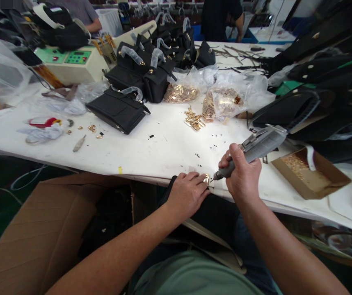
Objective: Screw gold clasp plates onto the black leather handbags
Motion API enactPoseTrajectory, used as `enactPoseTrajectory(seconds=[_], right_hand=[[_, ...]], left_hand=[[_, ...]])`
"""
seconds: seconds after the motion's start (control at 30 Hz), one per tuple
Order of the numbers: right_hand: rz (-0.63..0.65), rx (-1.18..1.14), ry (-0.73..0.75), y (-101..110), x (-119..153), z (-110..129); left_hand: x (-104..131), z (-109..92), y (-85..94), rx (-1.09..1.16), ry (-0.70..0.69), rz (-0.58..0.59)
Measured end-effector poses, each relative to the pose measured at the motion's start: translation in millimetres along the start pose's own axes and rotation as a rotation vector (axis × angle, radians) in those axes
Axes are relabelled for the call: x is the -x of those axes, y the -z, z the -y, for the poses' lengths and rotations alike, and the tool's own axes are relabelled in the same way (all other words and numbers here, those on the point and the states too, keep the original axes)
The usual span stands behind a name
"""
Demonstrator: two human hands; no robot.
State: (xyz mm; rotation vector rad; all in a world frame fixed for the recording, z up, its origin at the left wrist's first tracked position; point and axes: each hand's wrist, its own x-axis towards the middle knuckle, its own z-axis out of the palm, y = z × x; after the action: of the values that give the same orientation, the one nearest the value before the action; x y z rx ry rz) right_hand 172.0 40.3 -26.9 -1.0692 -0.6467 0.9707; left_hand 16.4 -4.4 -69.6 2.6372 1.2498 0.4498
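My right hand [244, 174] is wrapped round a grey powered screwdriver [265, 142], a ribbed dark cable at its rear end. Its tip slants down to the left, close beside a small gold metal fitting [206, 179]. At the table's front edge, my left hand [188, 193] lies with its fingers together, the fingertips pressing on that fitting. Black material [219, 213] hangs under the left fingers, below the edge. Whether the screwdriver tip touches the fitting I cannot tell. Tiny black screws [198, 155] are scattered just beyond my hands.
A pile of gold fittings [194, 119] and plastic bags of them [222, 102] lie farther back. Black handbags [117, 108] stand at the left. An open cardboard box [313, 174] of small gold parts sits right. A large carton [37, 221] stands below left. Two other people are behind.
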Motion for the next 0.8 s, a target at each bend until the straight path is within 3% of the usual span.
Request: enactPoseTrajectory(seconds=[0.3,0.8], right_hand=[[-0.012,0.143,0.034,4,2,-19],[0.054,0.269,0.019,3,9,-25]], left_hand=[[1,2,-4.9,0.058,0.074,-0.014],[0,6,-7.5,0.026,-0.001,-0.047]])
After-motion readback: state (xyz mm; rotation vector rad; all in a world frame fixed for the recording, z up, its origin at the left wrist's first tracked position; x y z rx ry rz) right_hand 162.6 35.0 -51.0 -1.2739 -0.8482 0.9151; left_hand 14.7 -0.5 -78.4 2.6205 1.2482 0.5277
